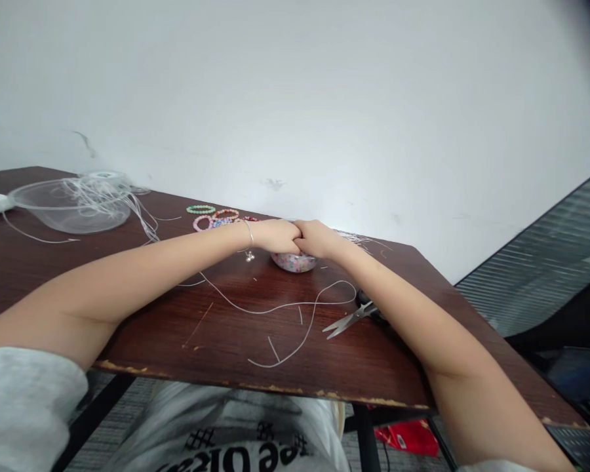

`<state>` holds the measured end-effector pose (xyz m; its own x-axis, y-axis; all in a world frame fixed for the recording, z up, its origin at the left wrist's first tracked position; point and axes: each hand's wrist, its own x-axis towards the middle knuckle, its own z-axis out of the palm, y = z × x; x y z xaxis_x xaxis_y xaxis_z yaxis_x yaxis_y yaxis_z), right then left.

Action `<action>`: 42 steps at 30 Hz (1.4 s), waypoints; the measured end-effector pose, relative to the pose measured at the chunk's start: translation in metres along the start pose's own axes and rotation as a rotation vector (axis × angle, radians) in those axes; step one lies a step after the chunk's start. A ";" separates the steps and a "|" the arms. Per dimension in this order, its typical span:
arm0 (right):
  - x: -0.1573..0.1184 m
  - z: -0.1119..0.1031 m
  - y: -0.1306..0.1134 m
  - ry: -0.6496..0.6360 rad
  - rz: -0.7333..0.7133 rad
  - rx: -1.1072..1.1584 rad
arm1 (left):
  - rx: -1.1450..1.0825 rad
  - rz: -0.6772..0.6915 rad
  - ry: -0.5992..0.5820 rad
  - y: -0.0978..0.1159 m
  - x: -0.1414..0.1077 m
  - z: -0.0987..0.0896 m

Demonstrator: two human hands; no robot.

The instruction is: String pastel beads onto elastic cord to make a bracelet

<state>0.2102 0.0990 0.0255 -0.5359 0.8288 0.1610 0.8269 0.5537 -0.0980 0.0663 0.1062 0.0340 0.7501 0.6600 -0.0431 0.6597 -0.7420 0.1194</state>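
A small clear bowl (pixel 295 263) of multicoloured beads stands towards the back of the table. Over it, my left hand (pixel 278 236) and my right hand (pixel 319 238) meet, touching at thumbs and fingers. Both hands are closed, with fingers curled down towards the bowl; anything between them is hidden. A thin bracelet (pixel 250 237) with small dangling charms circles my left wrist. Scissors (pixel 350 320) with spread blades lie below my right forearm, their handles partly covered. A long pale cord (pixel 280 306) loops across the table in front of the bowl.
Finished bead bracelets, including a green one (pixel 200 210) and a pink one (pixel 203 223), lie left of the bowl. A clear basin (pixel 69 219) with tangled white cords stands farther left. Short cord pieces (pixel 358 237) lie at the back right. The wall borders the table (pixel 152 354).
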 end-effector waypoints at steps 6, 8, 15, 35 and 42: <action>0.001 0.001 0.000 0.004 -0.004 0.006 | -0.004 0.014 0.028 0.001 -0.002 0.000; 0.000 0.002 0.001 0.026 0.001 -0.001 | 0.001 -0.006 0.034 0.004 -0.003 -0.001; -0.003 0.002 0.002 0.084 0.005 -0.005 | 0.007 -0.010 0.077 0.007 -0.003 0.000; -0.001 0.001 0.001 0.012 -0.007 0.039 | 0.017 -0.022 0.063 0.006 -0.005 -0.002; 0.000 0.004 0.004 0.051 -0.020 0.032 | 0.020 -0.031 0.101 0.006 -0.004 0.001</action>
<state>0.2131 0.1013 0.0214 -0.5426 0.8125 0.2130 0.8096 0.5735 -0.1251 0.0674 0.0995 0.0335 0.7213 0.6906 0.0537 0.6842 -0.7224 0.1000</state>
